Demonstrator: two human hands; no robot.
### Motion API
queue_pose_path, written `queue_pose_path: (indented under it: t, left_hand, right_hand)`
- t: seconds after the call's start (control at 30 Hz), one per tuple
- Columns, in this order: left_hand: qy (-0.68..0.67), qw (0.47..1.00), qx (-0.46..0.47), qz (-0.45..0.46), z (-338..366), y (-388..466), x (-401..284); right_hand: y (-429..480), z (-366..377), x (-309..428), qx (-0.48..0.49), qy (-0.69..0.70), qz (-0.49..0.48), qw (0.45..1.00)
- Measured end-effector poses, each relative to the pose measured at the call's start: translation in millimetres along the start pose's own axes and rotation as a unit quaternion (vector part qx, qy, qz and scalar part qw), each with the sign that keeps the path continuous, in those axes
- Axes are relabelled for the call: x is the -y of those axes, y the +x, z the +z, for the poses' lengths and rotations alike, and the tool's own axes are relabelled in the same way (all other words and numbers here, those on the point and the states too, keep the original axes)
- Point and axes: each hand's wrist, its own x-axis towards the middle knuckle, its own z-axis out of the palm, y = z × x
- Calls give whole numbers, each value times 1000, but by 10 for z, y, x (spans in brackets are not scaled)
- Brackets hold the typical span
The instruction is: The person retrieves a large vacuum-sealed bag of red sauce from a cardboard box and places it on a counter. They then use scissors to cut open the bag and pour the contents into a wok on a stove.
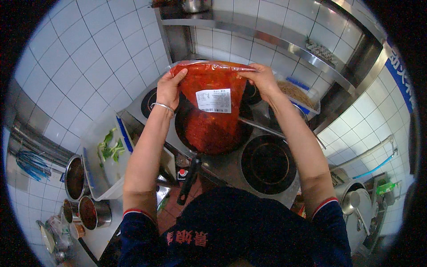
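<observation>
Both of my hands hold up a clear plastic bag [213, 80] coated inside with red sauce. My left hand [169, 88] pinches its upper left corner, thumb toward me. At the opposite corner, my right hand [263, 79] grips the gathered edge. A white printed label is stuck on the bag's front. The lower end hangs over a black frying pan [186, 140], where a mass of red sauce [210, 133] lies. Whether sauce is flowing out cannot be seen. A metal utensil handle [262, 126] slants out of the pan to the right, passing behind my right forearm.
Beside the pan is a round black cooktop plate [268, 165]. A plastic bin with green leaves [111, 147] stands left, near several steel pots [94, 213]. Noodle-like strands fill another bin [298, 93] at back right. A steel shelf [233, 26] crosses the tiled wall.
</observation>
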Motion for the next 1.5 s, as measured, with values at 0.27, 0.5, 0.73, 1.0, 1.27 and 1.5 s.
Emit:
queue_pose_path:
  t: [0.27, 0.5, 0.73, 1.0, 1.27, 1.5]
  left_hand:
    - [37, 999, -13, 25, -68, 57, 59]
    - [36, 999, -15, 10, -100, 75, 47]
    - [64, 998, -16, 20, -94, 31, 20]
    - [35, 999, 25, -22, -22, -3, -63]
    - [72, 997, -27, 26, 55, -32, -45]
    - [68, 997, -17, -12, 20, -5, -38]
  right_hand:
    - [9, -13, 14, 27, 22, 3, 999]
    - [-20, 1, 59, 53, 50, -3, 997]
    - [0, 57, 125, 25, 28, 27, 999]
    - [39, 64, 88, 27, 54, 18, 998]
    - [-68, 127, 200, -5, 83, -16, 996]
    - [17, 6, 120, 37, 92, 24, 995]
